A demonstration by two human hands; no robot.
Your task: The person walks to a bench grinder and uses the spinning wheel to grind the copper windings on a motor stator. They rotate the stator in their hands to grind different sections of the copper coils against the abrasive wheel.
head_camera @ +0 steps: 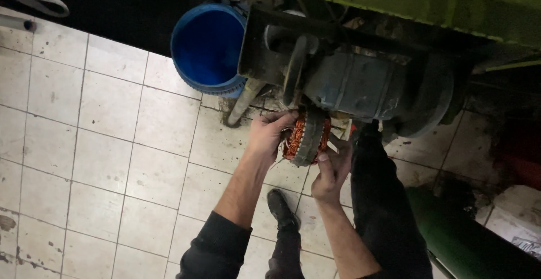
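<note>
A round stator (305, 138) with copper-coloured windings and a grey metal ring hangs just under a dirty grey machine (360, 84). My left hand (267, 134) grips its left side, fingers curled over the copper coils. My right hand (331, 169) holds its lower right edge, thumb pressed on the grey ring. Both forearms reach up from dark sleeves. The stator's far face is hidden against the machine.
A blue plastic bucket (209, 47) stands at the machine's left. A yellow-green frame (428, 3) runs over the machine. My dark trouser leg (383, 206) and shoe (280, 207) stand on the pale tiled floor (112, 144). A green cylinder (468, 239) lies at lower right.
</note>
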